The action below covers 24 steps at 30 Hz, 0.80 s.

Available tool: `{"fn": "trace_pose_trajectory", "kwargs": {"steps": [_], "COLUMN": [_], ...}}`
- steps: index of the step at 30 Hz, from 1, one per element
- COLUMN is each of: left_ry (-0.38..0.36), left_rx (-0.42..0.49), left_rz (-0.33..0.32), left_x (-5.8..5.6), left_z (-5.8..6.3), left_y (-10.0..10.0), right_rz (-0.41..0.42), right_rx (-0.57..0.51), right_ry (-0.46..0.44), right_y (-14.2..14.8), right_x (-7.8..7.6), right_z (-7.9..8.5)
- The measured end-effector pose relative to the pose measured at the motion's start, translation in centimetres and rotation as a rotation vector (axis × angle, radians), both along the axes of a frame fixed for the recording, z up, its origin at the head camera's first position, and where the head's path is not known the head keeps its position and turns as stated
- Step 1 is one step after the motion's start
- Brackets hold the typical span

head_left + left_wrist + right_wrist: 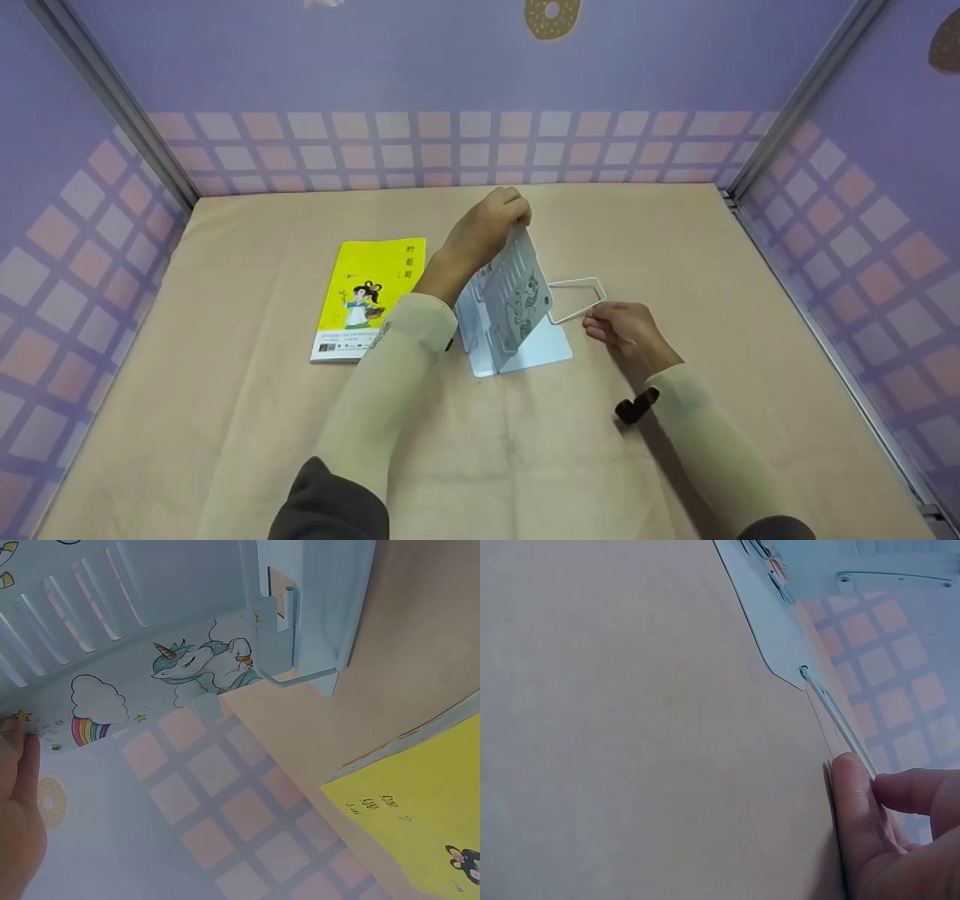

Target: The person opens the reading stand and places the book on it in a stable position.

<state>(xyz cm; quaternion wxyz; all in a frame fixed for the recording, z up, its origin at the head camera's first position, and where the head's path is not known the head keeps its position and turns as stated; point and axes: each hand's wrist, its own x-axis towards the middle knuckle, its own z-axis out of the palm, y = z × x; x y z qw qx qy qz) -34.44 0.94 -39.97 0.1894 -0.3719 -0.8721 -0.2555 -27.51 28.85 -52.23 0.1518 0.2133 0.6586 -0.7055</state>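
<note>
A pale blue metal book stand (pixel 529 296) stands partly unfolded, its slotted panel tilted up from a flat base plate (pixel 546 349). Unicorn, cloud and rainbow prints show on the panel (pixel 202 664) in the left wrist view. My left hand (pixel 484 229) grips the panel's upper edge, with the thumb and a finger at its corner. Out to the right of the base juts a white wire support (pixel 576 280). Its outer end is pinched between the thumb and fingers of my right hand (pixel 626 334), low over the cloth; in the right wrist view the wire (pixel 836 716) meets the plate's corner.
Left of the stand lies a yellow book (pixel 375 266) with a cartoon girl on its cover, partly behind my left forearm. A beige cloth (pixel 247 420) covers the table. Checked, purple-blue walls (pixel 450 75) rise at the back and both sides.
</note>
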Motion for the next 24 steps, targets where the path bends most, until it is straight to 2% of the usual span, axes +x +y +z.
{"fn": "trace_pose_trajectory", "kwargs": {"steps": [8, 16, 24], "left_ry": [0.015, 0.001, 0.000], "left_rx": [0.007, -0.002, 0.009], "left_rz": [-0.007, 0.012, -0.001], "left_x": [-0.1, 0.0, 0.1], "left_z": [0.0, -0.1, 0.0], "left_y": [0.0, 0.0, 0.0], "right_rz": [-0.029, -0.062, -0.102], "right_rx": [-0.073, -0.061, -0.040], "right_ry": [0.023, 0.032, 0.074], "right_y": [-0.3, -1.5, -2.2], "right_x": [-0.1, -0.1, -0.2], "right_z": [-0.2, -0.1, -0.3]}}
